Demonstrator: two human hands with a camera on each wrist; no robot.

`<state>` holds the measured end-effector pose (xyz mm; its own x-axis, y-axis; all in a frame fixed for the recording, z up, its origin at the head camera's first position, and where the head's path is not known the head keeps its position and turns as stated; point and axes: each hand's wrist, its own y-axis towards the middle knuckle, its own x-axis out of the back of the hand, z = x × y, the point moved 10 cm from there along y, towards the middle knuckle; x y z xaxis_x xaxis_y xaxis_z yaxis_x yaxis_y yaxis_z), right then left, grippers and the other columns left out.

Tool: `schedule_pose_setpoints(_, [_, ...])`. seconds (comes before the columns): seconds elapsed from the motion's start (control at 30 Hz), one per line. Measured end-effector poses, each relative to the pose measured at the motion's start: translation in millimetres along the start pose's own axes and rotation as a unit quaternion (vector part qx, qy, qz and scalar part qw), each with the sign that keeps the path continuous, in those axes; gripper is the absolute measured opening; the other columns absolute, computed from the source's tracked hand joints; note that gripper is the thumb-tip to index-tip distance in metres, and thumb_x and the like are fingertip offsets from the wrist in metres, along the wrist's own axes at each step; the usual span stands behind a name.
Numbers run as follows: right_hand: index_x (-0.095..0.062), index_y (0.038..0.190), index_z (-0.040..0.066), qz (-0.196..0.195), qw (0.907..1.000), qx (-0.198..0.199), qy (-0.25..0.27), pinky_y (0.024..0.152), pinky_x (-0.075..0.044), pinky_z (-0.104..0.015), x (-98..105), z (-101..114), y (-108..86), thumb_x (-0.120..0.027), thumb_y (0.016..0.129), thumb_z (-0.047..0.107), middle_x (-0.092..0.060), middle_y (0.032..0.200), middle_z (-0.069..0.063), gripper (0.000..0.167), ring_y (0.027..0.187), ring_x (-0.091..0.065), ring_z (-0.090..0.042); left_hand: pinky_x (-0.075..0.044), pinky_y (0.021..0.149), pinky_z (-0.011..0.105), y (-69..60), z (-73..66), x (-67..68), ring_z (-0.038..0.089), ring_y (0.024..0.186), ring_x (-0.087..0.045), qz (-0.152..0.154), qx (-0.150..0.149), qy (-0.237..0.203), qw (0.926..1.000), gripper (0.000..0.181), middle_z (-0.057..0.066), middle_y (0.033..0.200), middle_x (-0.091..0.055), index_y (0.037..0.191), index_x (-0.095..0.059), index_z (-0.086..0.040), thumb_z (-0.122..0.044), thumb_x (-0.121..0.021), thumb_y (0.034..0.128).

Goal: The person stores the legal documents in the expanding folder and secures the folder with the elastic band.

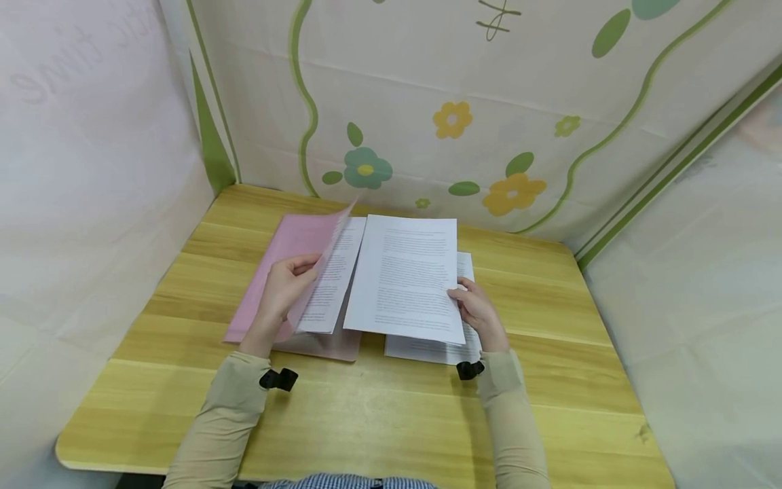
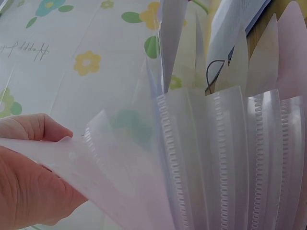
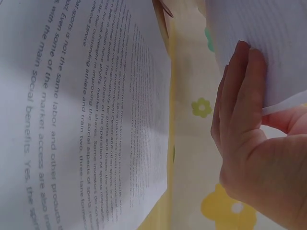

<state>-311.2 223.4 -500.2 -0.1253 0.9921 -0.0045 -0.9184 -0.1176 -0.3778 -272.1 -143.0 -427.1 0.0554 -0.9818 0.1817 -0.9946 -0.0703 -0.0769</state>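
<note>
A pink display folder (image 1: 299,234) lies spread on the table, with printed paper (image 1: 336,285) inside. My left hand (image 1: 286,285) pinches its lifted pink cover (image 2: 110,187) between thumb and fingers. Clear pockets (image 2: 225,158) with ribbed edges fan out beside that hand in the left wrist view. My right hand (image 1: 480,312) grips the right edge of a white printed sheet (image 1: 406,278), raised and overlapping the folder's right side. Fingers (image 3: 242,81) lie along one face of this sheet in the right wrist view, the thumb behind it. Below it, another printed page (image 1: 421,348) rests on the table, partly covered.
The wooden table (image 1: 366,421) extends around the papers on all sides. A floral fabric wall (image 1: 403,122) rises just behind its back edge, and pale fabric panels stand at left and right. Black wrist mounts (image 1: 278,379) sit on both sleeves.
</note>
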Motion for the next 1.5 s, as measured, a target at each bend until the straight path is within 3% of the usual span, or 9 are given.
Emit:
schedule_pose_setpoints(0.3, [-0.028,0.147,-0.003,0.014,0.9999,-0.002,0.007,0.064,-0.054,-0.018,-3.3,-4.1,-1.3,-0.043,0.102,0.002,-0.063,0.099,0.004,0.048,0.073,-0.066,-0.003,-0.057,0.071,0.018,0.7,-0.2,-0.4,0.019,0.092,-0.071,0.002,0.005,0.001,1.0,0.039,0.025,0.124,-0.068,0.13,-0.063,0.001,-0.013,-0.059,0.0941])
schedule_pose_setpoints(0.63, [-0.028,0.149,-0.006,0.017,0.9998,-0.007,0.008,0.067,-0.057,-0.02,-17.0,-9.1,-0.4,-0.044,0.1,0.0,-0.063,0.099,0.001,0.052,0.077,-0.068,-0.005,-0.055,0.071,0.015,-0.3,1.6,0.0,0.025,0.099,-0.07,0.001,0.009,0.008,0.9999,0.039,0.024,0.125,-0.067,0.131,-0.062,0.0,-0.012,-0.058,0.0942])
schedule_pose_setpoints(0.93, [-0.032,0.148,-0.005,0.01,0.9999,-0.003,-0.001,0.063,-0.055,-0.018,-26.5,-9.0,2.7,-0.045,0.1,0.0,-0.064,0.098,0.001,0.05,0.072,-0.067,-0.004,-0.056,0.069,0.018,0.7,3.0,0.2,0.01,0.085,-0.07,0.004,0.007,0.006,0.9999,0.039,0.027,0.123,-0.067,0.131,-0.063,0.0,-0.014,-0.059,0.0945])
schedule_pose_setpoints(1.17, [-0.028,0.149,-0.007,0.032,0.9995,0.003,0.003,0.069,-0.056,-0.019,-37.5,-9.4,3.8,-0.044,0.1,0.0,-0.06,0.109,-0.006,0.052,0.079,-0.067,-0.005,-0.056,0.069,0.016,0.0,1.7,0.5,0.015,0.09,-0.07,0.001,0.004,0.011,0.9999,0.039,0.025,0.123,-0.068,0.13,-0.063,0.0,-0.013,-0.058,0.0942])
schedule_pose_setpoints(1.5, [-0.034,0.147,-0.005,0.015,0.9999,0.004,0.0,0.069,-0.056,-0.021,-43.1,-7.5,9.3,-0.045,0.1,0.0,-0.06,0.115,-0.01,0.049,0.081,-0.067,-0.006,-0.056,0.071,0.017,0.2,2.3,0.0,0.023,0.097,-0.071,0.004,0.005,0.01,0.9999,0.039,0.025,0.125,-0.067,0.131,-0.062,0.0,-0.015,-0.06,0.0951])
